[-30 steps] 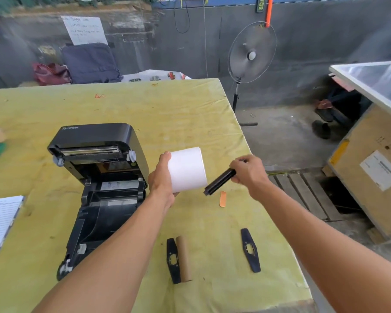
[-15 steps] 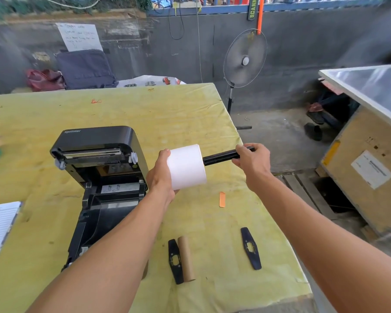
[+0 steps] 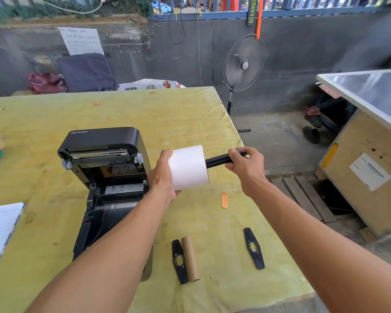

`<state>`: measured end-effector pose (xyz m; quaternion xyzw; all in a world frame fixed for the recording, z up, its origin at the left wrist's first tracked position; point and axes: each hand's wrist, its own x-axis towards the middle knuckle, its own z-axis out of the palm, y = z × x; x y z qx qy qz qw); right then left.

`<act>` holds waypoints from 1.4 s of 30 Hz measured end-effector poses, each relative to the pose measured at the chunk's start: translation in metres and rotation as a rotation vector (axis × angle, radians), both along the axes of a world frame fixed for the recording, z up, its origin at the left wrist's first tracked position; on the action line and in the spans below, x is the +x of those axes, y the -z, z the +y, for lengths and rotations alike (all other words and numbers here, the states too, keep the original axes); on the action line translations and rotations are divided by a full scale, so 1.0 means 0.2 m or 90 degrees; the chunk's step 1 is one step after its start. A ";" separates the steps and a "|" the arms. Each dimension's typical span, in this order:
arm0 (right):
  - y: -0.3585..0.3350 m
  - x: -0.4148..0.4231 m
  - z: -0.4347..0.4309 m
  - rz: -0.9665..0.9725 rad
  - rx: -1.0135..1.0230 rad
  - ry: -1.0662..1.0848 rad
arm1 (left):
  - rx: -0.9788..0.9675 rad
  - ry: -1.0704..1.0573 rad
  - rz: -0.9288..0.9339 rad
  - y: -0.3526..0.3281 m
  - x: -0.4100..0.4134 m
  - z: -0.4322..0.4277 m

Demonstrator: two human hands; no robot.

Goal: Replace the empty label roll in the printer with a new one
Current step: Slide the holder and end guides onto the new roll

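As you thread, stay straight.
Left hand (image 3: 161, 177) grips the label roll (image 3: 187, 168), right hand (image 3: 246, 163) clasps the spindle (image 3: 219, 158) — a tilt could jam it.

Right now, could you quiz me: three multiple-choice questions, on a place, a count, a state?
1. Where is the cardboard core? A in the printer; B on the table beside a black plate; C in a hand.
2. How many black plates lie on the table? A one; B four; C two.
3. The black spindle is: A partly inside the white roll; B lying on the table; C bent.
Answers: 1 B, it lies alongside a plate. 2 C, the second plate lies apart, rightward. 3 A, one end sticks out.
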<state>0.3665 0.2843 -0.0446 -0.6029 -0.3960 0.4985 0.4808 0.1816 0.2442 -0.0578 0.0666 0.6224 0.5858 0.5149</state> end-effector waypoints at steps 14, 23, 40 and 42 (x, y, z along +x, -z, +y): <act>0.04 -0.06 -0.08 0.073 0.030 -0.198 | 0.004 0.025 -0.006 -0.01 0.05 0.01; 0.07 -0.05 -0.08 -0.066 0.052 -0.207 | -0.001 0.024 0.004 0.00 0.06 0.01; 0.33 0.18 -0.14 -0.462 -0.078 -0.142 | -0.030 0.032 0.007 0.08 0.11 -0.01; 0.38 0.20 -0.17 -0.585 -0.117 -0.209 | -0.040 0.031 0.009 0.10 0.12 -0.01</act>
